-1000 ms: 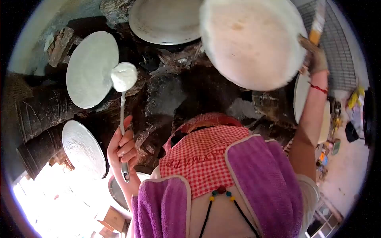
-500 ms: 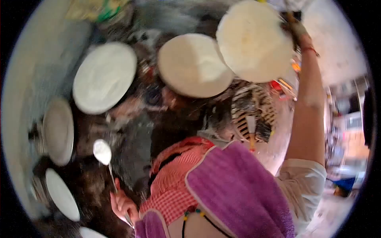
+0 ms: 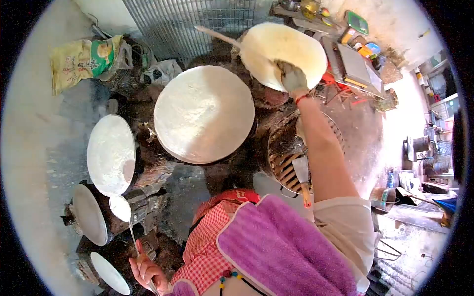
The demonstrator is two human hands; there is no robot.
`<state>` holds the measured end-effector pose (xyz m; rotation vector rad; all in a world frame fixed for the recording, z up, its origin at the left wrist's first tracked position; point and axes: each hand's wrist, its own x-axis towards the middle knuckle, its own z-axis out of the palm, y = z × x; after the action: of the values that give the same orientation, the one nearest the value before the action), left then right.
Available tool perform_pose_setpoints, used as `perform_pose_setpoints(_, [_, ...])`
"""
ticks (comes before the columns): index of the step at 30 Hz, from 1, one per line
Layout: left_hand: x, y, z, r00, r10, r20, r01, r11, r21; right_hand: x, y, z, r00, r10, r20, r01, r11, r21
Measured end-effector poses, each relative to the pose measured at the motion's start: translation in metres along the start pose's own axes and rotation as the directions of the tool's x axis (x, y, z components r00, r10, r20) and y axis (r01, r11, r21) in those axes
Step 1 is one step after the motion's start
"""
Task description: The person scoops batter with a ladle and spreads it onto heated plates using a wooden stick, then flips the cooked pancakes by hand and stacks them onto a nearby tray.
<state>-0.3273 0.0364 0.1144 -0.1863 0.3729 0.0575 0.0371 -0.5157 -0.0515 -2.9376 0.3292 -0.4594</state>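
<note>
My left hand (image 3: 148, 270) is closed round the thin handle of a ladle (image 3: 120, 207). White batter fills the ladle's bowl, close to the lower edge of a round griddle (image 3: 111, 155) coated in white batter. At the upper right, my right hand (image 3: 294, 80) is at the lower part of a large, pale yellow flatbread (image 3: 266, 42). Its fingertips look dark and appear to grip the flatbread; the exact hold is partly hidden. A wooden stick (image 3: 217, 35) sticks out from the flatbread's left side. A larger white-coated griddle (image 3: 205, 113) lies between my hands.
Two more griddles, one grey (image 3: 90, 214) and one pale (image 3: 110, 273), stand at the lower left. A scraper (image 3: 301, 170) rests on a slatted round basket (image 3: 281, 172) below my right forearm. A yellow-green bag (image 3: 81, 61) lies by the wall, near a metal grid (image 3: 173, 24).
The view has shifted and turned. My right hand has moved from the flatbread's right edge to its lower part. The ladle, still in my left hand, is now nearer the griddle.
</note>
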Motion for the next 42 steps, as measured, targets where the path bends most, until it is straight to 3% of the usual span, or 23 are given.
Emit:
perform_pose_setpoints(4, [-0.002,0.003,0.008,1.0,-0.013,0.025,0.011,0.998,0.055,-0.018,0.012,0.053,0.991,0.049,0.122,-0.057,0.996,0.062])
perform_pose_setpoints(6, [0.002,-0.022,0.021,0.998,0.058,0.037,-0.061,0.994,0.086,-0.014,0.025,0.081,0.989,-0.125,-0.072,0.125,0.992,-0.017])
perform_pose_setpoints(8, [0.004,-0.019,0.024,0.996,0.07,0.063,-0.072,0.997,0.037,-0.011,0.022,0.063,0.99,-0.138,0.035,0.135,0.988,0.077])
perform_pose_setpoints(9, [0.002,-0.014,0.025,0.994,0.079,0.076,-0.079,0.997,-0.002,-0.012,-0.008,0.018,0.934,0.084,0.347,-0.05,0.993,-0.105])
perform_pose_setpoints(10, [0.0,-0.008,0.023,0.991,0.096,0.093,-0.092,0.995,-0.042,-0.019,-0.009,0.015,0.971,-0.066,0.228,0.073,0.997,-0.021])
perform_pose_setpoints(11, [-0.005,-0.002,0.02,0.985,0.129,0.114,-0.12,0.99,-0.077,-0.029,-0.021,0.012,0.958,-0.074,0.276,-0.012,0.955,0.296])
perform_pose_setpoints(13, [-0.016,0.021,0.014,0.967,0.203,0.151,-0.178,0.971,-0.162,-0.05,-0.083,-0.038,0.924,-0.089,0.372,-0.268,0.544,0.795])
perform_pose_setpoints(15, [-0.031,0.053,0.007,0.941,0.297,0.164,-0.259,0.94,-0.221,-0.078,-0.148,-0.057,0.821,-0.072,0.566,-0.361,0.703,0.613])
perform_pose_setpoints(17, [-0.043,0.095,-0.002,0.909,0.396,0.128,-0.351,0.895,-0.276,-0.123,-0.201,-0.035,0.809,-0.316,0.496,-0.247,0.582,0.775])
perform_pose_setpoints(18, [-0.045,0.11,0.002,0.889,0.447,0.095,-0.402,0.864,-0.302,-0.148,-0.249,-0.044,0.792,-0.388,0.472,-0.119,0.659,0.742])
perform_pose_setpoints(20, [-0.05,0.163,-0.008,0.847,0.517,0.128,-0.446,0.82,-0.358,-0.202,-0.312,-0.011,0.712,-0.695,0.103,0.308,0.441,0.843])
perform_pose_setpoints(21, [-0.054,0.187,-0.01,0.807,0.56,0.187,-0.456,0.793,-0.404,-0.228,-0.352,-0.012,0.586,-0.792,0.172,0.226,0.364,0.904])
perform_pose_setpoints(22, [-0.056,0.206,-0.005,0.768,0.6,0.224,-0.509,0.784,-0.355,-0.252,-0.389,-0.006,0.436,-0.841,0.319,-0.129,0.292,0.947])
perform_pose_setpoints(23, [-0.057,0.223,0.001,0.751,0.627,0.206,-0.56,0.771,-0.305,-0.273,-0.426,-0.01,0.333,-0.82,0.466,-0.242,0.403,0.882])
perform_pose_setpoints(25, [-0.044,0.256,0.004,0.657,0.704,0.269,-0.751,0.642,0.154,-0.312,-0.486,0.014,0.284,-0.918,0.276,-0.18,0.232,0.956])
perform_pose_setpoints(26, [-0.037,0.283,-0.002,0.692,0.641,0.332,-0.722,0.621,0.304,-0.323,-0.518,0.016,0.296,-0.917,0.267,-0.165,0.226,0.96])
perform_pose_setpoints(28, [-0.025,0.324,-0.011,0.806,0.5,0.317,-0.583,0.577,0.571,-0.348,-0.551,0.012,0.275,-0.821,0.5,-0.607,0.255,0.753])
perform_pose_setpoints(31, [0.01,0.392,0.013,0.93,0.357,0.084,-0.306,0.63,0.714,-0.357,-0.607,-0.028,0.381,-0.698,0.607,-0.513,0.387,0.766])
perform_pose_setpoints(34, [0.064,0.429,0.025,0.938,0.343,-0.056,-0.18,0.618,0.765,-0.371,-0.644,-0.046,0.457,-0.701,0.548,-0.505,0.303,0.808])
perform_pose_setpoints(39, [0.13,0.427,0.006,0.938,0.326,-0.117,-0.139,0.663,0.735,-0.377,-0.685,-0.025,0.46,-0.658,0.597,-0.449,0.407,0.795])
perform_pose_setpoints(40, [0.138,0.426,0.002,0.927,0.345,-0.145,-0.135,0.67,0.73,-0.379,-0.687,-0.011,0.43,-0.65,0.627,-0.621,0.292,0.728])
perform_pose_setpoints(41, [0.145,0.43,-0.003,0.927,0.344,-0.149,-0.135,0.677,0.724,-0.379,-0.686,0.001,0.427,-0.648,0.631,-0.618,0.3,0.726])
perform_pose_setpoints(42, [0.151,0.439,-0.007,0.942,0.297,-0.156,-0.118,0.727,0.676,-0.379,-0.686,0.012,0.468,-0.644,0.605,-0.427,0.435,0.793])
